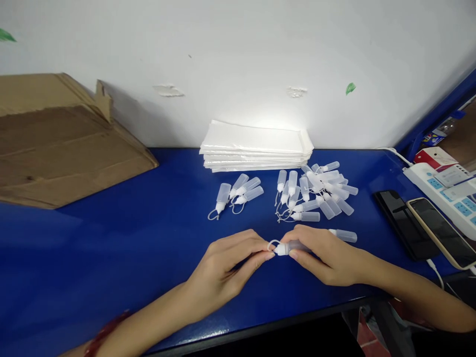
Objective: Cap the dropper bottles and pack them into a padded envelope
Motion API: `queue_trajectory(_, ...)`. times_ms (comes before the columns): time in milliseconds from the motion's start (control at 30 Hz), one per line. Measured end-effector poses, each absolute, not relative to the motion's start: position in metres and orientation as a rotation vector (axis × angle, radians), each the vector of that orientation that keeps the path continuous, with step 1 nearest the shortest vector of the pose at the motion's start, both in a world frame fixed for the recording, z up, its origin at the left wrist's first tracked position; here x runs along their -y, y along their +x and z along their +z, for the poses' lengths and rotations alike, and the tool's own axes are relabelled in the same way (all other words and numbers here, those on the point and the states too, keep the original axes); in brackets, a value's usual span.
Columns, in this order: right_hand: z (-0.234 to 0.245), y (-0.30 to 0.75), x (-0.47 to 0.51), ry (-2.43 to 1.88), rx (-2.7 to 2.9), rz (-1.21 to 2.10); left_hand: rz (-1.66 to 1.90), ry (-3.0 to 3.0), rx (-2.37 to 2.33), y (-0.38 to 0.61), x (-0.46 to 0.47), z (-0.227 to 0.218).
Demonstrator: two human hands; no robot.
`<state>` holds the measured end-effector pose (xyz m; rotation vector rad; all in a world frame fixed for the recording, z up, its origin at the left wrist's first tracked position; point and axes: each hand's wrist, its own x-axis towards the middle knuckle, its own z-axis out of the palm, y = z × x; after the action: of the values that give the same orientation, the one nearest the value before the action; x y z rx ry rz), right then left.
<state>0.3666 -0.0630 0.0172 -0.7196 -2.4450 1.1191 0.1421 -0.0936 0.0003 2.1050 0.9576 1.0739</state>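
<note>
Low over the blue tabletop, my right hand (pixel 323 253) grips a small translucent dropper bottle (pixel 284 249) by its body, with the white tip pointing left. My left hand (pixel 234 265) pinches at that tip, where a looped white cap strap shows; the cap itself is hidden by the fingertips. Another bottle (pixel 345 235) lies just behind my right hand, partly covered by it. Farther back is a loose pile of similar bottles (pixel 327 191), many with strap loops. To the left of it a smaller group of bottles (pixel 223 196) lies apart.
A stack of white packets (pixel 255 141) stands against the wall. At the left is a brown cardboard box (pixel 63 153). Two phones, a black one (pixel 399 223) and a light-edged one (pixel 442 232), lie at the right beside a white power strip (pixel 446 193). The table's front edge (pixel 267 325) is close.
</note>
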Motion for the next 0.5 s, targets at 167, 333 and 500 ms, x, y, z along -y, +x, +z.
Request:
queue_trajectory(167,0.016,0.365,0.066,-0.711,2.484,1.045,1.138,2.178,-1.01,0.145,0.096,-0.001)
queue_trajectory(333,0.012,0.37,0.053,-0.717,2.5,0.968,1.054,2.189,-1.112,0.139,0.088,-0.004)
queue_trajectory(500,0.001,0.391,0.015,-0.898,2.38,0.58,1.085,2.22,-1.445,0.122,0.067,-0.015)
